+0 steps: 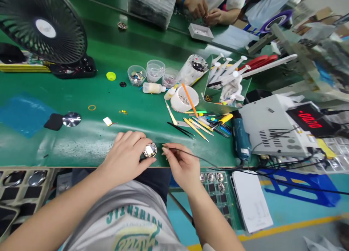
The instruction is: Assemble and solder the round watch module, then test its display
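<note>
At the front edge of the green table, my left hand (129, 151) is closed round the rim of a small round watch case (149, 150), its open side up with silvery inner parts showing. Just to the right, my right hand (183, 163) pinches the end of a thin black cable (200, 157), which trails off right toward a grey box. A small gap separates the cable end from the case. Beyond my left hand lies a small white battery (108, 121) with thin leads. Black tweezers (181, 130) lie beyond my right hand.
A black fan (45, 28) stands back left. Cups of small parts (136, 75), a tool holder (226, 84) and scattered hand tools (200, 126) occupy the middle right. The grey box (278, 123) with a red display stands right. Across the table, a co-worker's hands (205, 11) handle something small.
</note>
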The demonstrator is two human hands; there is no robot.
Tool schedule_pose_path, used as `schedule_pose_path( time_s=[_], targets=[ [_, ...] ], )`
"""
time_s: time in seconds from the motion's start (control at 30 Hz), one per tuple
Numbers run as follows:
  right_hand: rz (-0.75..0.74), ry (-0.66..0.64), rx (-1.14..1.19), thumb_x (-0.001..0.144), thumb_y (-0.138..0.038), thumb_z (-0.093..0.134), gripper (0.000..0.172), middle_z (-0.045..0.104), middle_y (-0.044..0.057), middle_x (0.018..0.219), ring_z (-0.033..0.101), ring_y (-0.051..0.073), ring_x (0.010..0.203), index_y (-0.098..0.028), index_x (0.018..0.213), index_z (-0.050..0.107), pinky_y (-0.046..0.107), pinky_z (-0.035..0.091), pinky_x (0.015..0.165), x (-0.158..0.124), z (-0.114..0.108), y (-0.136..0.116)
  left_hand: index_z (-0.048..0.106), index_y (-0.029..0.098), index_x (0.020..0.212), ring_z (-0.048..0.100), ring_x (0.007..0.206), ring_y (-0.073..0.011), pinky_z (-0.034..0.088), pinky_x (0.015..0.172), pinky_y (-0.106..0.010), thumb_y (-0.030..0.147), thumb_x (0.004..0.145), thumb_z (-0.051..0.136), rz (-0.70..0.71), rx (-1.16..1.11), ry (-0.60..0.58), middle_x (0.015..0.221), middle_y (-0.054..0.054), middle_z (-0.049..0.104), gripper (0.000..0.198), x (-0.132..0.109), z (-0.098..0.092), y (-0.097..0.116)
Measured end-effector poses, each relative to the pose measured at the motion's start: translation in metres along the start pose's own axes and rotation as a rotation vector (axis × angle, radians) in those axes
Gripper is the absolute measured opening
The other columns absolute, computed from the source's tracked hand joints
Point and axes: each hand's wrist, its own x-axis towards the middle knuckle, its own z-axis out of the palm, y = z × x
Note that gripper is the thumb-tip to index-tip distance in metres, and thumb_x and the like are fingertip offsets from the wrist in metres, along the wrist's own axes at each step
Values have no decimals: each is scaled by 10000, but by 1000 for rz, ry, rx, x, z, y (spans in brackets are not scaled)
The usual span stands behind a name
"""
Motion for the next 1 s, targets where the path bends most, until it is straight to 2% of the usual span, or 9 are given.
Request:
schedule_pose_path(
  time_s=[0.07, 0.13, 0.2, 0.3, 0.37, 0.57, 1.0],
  targets=[
    [-143, -64, -147, 961, -182, 703, 138, 804, 59, 996, 767, 215, 887, -246, 1054, 783, 358, 647, 840, 2, 0, 0, 666, 235, 1187, 590, 1093, -277, 382, 916, -430, 412, 965, 668, -12, -15, -1, 1195, -63, 665, 283, 1, -1, 1],
    [-223, -113, -205, 978, -147, 670, 184, 804, 57, 1021, 768, 206, 923, -245, 1093, 775, 351, 646, 868, 3, 0, -1, 666, 232, 1190, 594, 1101, -280, 385, 923, -432, 403, 955, 684, -26, -21, 6, 1199, -65, 669, 292, 2, -2, 2],
    [-211, -113, -193, 976, -143, 679, 201, 806, 57, 1048, 774, 200, 915, -249, 1121, 769, 336, 653, 848, 3, 0, 0, 667, 229, 1192, 595, 1103, -285, 387, 932, -437, 402, 939, 706, -33, -19, 11, 1202, -67, 673, 309, 2, -3, 2],
    [-106, -22, -68, 951, -158, 727, 206, 812, 54, 1039, 787, 194, 841, -248, 1134, 758, 309, 666, 768, -2, 4, 3, 668, 228, 1193, 596, 1102, -288, 390, 923, -439, 409, 939, 707, -30, -15, 6, 1204, -68, 674, 314, 2, -3, 2],
    [-88, -4, 9, 941, -161, 744, 193, 812, 47, 1012, 787, 190, 815, -246, 1113, 757, 297, 667, 732, -4, 7, 5, 666, 229, 1190, 595, 1102, -287, 390, 913, -438, 415, 951, 692, -28, -16, 7, 1205, -66, 673, 304, 2, -3, 2],
    [-261, -118, -57, 930, -70, 727, 255, 807, 31, 1012, 770, 172, 885, -247, 1111, 757, 292, 648, 815, 2, 10, 0, 664, 228, 1197, 594, 1089, -287, 389, 900, -440, 429, 966, 670, -21, -11, 19, 1200, -64, 675, 307, 2, -1, 1],
    [-299, -149, -155, 945, -63, 696, 256, 808, 45, 1048, 773, 184, 918, -235, 1127, 746, 301, 653, 831, 4, 10, -3, 660, 214, 1205, 600, 1086, -292, 391, 883, -444, 415, 974, 666, -1, 17, 29, 1194, -66, 682, 306, 1, -3, 2]
  ],
)
